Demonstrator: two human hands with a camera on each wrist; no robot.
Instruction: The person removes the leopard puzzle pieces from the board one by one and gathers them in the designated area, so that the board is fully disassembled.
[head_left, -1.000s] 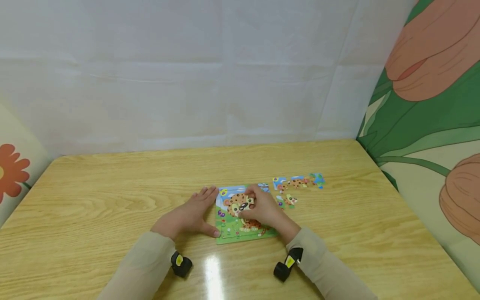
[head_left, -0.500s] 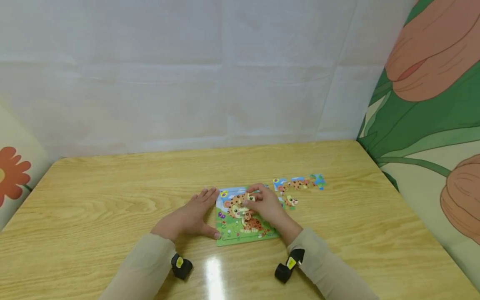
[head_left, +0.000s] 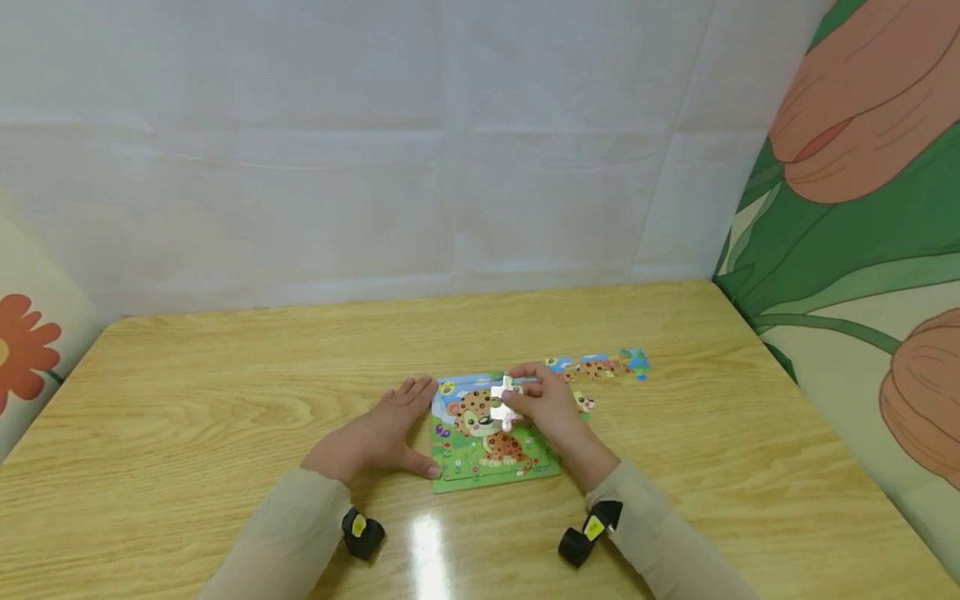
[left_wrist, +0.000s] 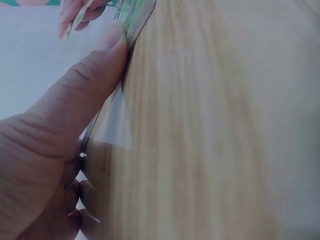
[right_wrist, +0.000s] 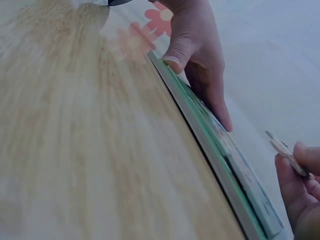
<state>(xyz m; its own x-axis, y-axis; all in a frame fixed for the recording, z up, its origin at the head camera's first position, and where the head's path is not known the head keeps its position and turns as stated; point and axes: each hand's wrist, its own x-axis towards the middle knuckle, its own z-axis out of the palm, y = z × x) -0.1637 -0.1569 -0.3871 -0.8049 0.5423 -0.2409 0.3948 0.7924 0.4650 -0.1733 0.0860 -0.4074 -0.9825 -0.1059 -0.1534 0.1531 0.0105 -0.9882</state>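
A jigsaw puzzle board (head_left: 459,482) with a green border lies flat on the table and shows a spotted leopard cub on grass. My left hand (head_left: 378,429) rests along its left side, fingers stretched out, the thumb at the near left corner. In the left wrist view that thumb (left_wrist: 85,82) presses on the board's edge. Over the board's right part, my right hand (head_left: 553,408) pinches a puzzle piece (head_left: 498,407) between thumb and fingers. The piece is tilted and catches bright glare. From the right wrist view, this puzzle piece (right_wrist: 285,149) shows edge-on, raised above the board.
Right of the board, a row of several joined-looking pieces (head_left: 596,367) lies on the wooden table (head_left: 225,375). Another loose piece (head_left: 585,403) sits nearer, partly behind the right hand. A white cloth (head_left: 375,167) hangs behind the table's far edge.
My right hand has drawn back to the right and lifted, bringing the puzzle piece up off the leopard's face and tilting it. The left hand has stayed in place.
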